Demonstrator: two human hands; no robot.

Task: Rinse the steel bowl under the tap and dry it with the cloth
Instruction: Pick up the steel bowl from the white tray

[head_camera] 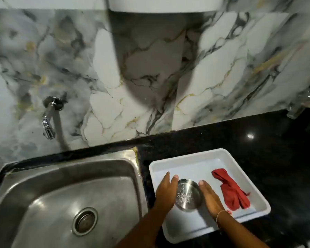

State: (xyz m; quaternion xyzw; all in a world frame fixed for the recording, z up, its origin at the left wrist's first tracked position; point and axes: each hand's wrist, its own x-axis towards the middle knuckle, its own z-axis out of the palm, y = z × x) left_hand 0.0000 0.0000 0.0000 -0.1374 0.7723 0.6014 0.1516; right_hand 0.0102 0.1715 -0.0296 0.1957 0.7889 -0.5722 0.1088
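A small steel bowl sits in a white tray on the black counter. My left hand presses flat against the bowl's left side. On the bowl's right side lies my right hand, fingers straight. Both palms clasp the bowl between them. A crumpled red cloth lies in the tray to the right of my right hand, apart from it. The chrome tap juts from the marble wall at the left, above the steel sink; no water runs from it.
The sink's drain is near the basin's middle. Black counter stretches right of the sink behind the tray. Glass items stand at the far right against the wall. A white cabinet hangs overhead.
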